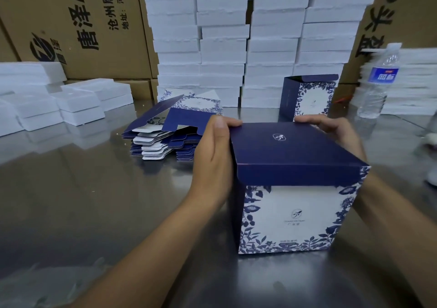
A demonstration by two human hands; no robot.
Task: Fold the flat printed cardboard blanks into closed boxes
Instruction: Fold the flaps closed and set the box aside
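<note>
box [289,215] upright on table [89,203], lid down | left hand [212,161] wrapped round its left side | right hand [338,132] gripping far-right edge | blanks [163,135] piled behind

A box [293,213] stood on the desk [82,201], near its front edge and right of centre. The left hand [212,156] lay against the box's left side and the right hand [335,130] held its far right corner. Behind the left hand, a pile of flat blanks [165,132] lay on the desk. A second box [307,97] stood upright behind the first. Right of it stood a water bottle [378,83]. Tall stacks of foam trays [236,47] rose along the back, flanked by cartons [71,24] on both sides. Lower foam pieces [78,102] sat on the desk at far left, before the left cartons.
</note>
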